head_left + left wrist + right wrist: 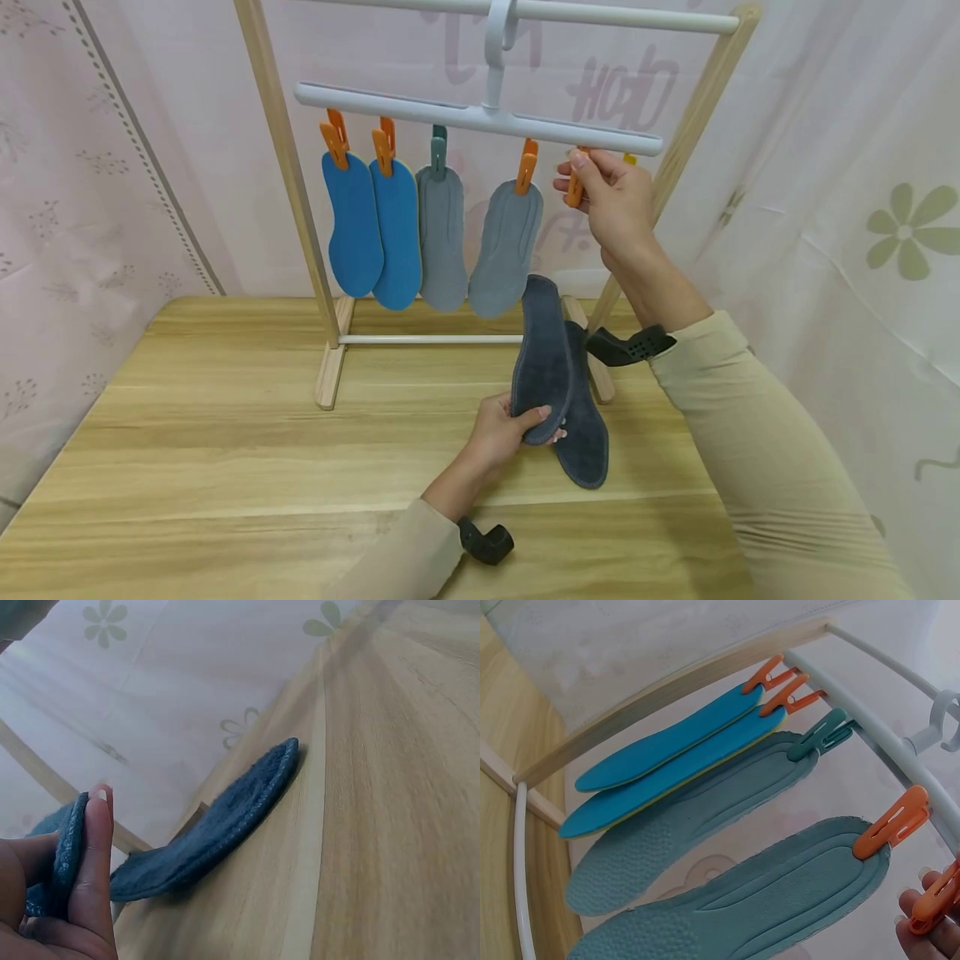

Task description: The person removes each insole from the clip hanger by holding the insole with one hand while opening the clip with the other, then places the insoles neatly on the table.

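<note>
A person's R hand [618, 196], upper right of the head view, pinches an orange clip [575, 179] under a white hanger [390, 103], while the L hand [501, 429], just below ctr, pinches one end of a dark insole [542, 358] btwn thumb and fingers, its far end pointing up twd the hanger. A second dark insole [588, 437] rests on the wooden table [225, 467], lower right of ctr, partly behind the first. Whether the clip's mouth is spread can't be told. Main risk, by the look of it: a poor bite. Too weak a squeeze, and the insole's stitched, thick-looking edge may jam at the mouth; catch only the rim, and it could slide out and drop. W/ the L hand on just the low end, the long sole may bend or swing off line. A hard tug on the clip could rock the hanger, since it hangs by a single hook [495, 42] at top ctr, its bar sloping down to frame right. That might shake loose the nearest grey insole [507, 250], mid-frame, held by a lone clip [527, 167], or the blue insoles [352, 225] at ctr left
</note>
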The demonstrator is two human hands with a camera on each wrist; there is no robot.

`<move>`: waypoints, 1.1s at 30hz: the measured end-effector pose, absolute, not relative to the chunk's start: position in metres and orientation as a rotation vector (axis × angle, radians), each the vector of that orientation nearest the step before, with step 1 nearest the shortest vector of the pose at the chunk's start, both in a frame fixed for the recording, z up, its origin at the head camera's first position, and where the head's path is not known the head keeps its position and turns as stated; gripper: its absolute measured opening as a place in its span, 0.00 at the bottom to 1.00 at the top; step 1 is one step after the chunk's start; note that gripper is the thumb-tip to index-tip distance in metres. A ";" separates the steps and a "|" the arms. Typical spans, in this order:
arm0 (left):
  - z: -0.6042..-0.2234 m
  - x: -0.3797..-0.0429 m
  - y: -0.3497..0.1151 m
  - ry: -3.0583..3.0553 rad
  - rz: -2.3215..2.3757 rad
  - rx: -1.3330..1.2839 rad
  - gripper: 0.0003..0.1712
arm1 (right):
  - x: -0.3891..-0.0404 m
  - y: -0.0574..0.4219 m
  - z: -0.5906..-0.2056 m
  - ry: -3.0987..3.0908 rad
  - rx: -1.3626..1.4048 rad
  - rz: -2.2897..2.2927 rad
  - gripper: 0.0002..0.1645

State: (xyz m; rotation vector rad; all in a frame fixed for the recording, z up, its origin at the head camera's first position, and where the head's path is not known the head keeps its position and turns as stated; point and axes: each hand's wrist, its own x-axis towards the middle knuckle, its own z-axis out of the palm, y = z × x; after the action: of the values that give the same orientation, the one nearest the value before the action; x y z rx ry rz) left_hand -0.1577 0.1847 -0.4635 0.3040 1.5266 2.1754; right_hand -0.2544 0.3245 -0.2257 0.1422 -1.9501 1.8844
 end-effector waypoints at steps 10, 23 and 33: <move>-0.470 -0.154 0.181 1.527 2.173 0.289 0.14 | -0.254 0.325 -0.223 -1.953 0.142 1.880 0.20; -0.478 -0.143 0.181 1.503 2.187 0.221 0.14 | -0.254 0.325 -0.223 -1.978 0.154 1.841 0.19; -0.472 -0.141 0.178 1.804 2.014 0.208 0.18 | -0.253 0.325 -0.224 -1.995 0.141 1.837 0.20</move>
State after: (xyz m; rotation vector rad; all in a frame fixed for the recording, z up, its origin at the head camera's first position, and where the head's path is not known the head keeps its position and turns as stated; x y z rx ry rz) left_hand -0.1406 0.1780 -0.4719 0.2077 1.8036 2.0144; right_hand -0.2533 0.3246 -0.2237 0.1409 -1.9948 1.8368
